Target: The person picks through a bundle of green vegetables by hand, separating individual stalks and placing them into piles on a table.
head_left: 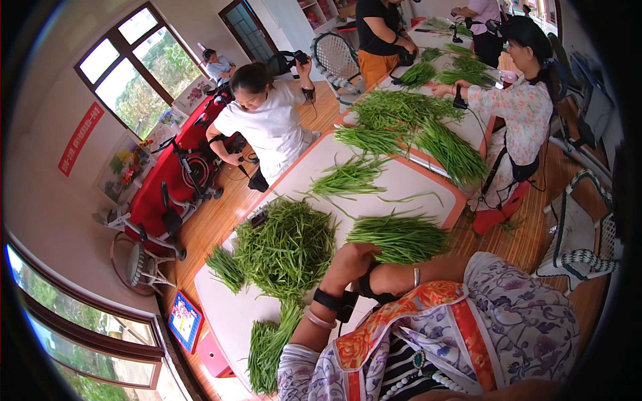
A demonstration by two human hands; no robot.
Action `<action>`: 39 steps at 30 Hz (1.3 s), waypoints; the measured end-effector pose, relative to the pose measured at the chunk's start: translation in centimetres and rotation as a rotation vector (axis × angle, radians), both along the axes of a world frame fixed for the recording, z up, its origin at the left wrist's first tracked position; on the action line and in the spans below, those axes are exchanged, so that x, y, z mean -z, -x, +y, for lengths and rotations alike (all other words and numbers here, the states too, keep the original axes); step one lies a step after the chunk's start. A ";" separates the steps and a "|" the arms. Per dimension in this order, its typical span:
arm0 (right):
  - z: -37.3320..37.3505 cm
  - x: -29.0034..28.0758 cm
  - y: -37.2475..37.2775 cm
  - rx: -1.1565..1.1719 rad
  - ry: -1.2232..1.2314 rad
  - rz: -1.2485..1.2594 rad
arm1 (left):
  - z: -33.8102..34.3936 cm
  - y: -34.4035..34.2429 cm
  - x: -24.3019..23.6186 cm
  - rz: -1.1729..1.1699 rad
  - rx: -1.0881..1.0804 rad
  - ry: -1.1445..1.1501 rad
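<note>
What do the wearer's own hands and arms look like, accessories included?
The left hand is gloveless; the left forearm has a black strap, a black box beside it and a pale bangle. The right forearm has a silvery bangle. The sleeves are whitish, purple-flowered.

Place: communal workroom; signs: tables (227, 319) heaped with cut greens (284, 247); several people (271, 134) around; exercise bike (194, 171)

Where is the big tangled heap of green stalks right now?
In the head view, the tangled heap sits just left of centre on the pale table, left of the neater green bundle and up-left of the person's left hand.
</note>
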State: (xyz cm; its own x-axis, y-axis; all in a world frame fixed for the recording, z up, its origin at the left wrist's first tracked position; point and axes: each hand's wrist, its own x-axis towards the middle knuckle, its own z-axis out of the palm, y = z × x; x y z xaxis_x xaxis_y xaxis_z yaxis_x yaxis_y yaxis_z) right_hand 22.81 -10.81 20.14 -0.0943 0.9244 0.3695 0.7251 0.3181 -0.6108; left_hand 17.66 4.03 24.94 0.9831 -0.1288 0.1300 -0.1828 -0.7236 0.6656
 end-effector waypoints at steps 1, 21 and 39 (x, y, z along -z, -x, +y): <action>-0.2 -1.7 -0.2 0.040 -0.028 -0.123 | 0.5 0.2 0.3 0.006 0.040 0.323; -0.9 -15.1 1.0 -0.270 0.449 -0.046 | 1.2 2.5 -2.6 0.306 0.429 1.087; 1.8 -7.1 1.2 -0.488 0.073 0.036 | 0.8 6.0 -6.7 0.011 0.255 0.889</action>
State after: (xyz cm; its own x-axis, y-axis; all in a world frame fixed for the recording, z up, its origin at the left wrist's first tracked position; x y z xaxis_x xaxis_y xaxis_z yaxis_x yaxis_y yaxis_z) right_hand 21.56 -9.00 27.28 -0.5114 0.7989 0.3166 0.4802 0.5712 -0.6657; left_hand 11.66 4.78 31.67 0.9406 -0.1983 0.2757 -0.2570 0.1153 0.9595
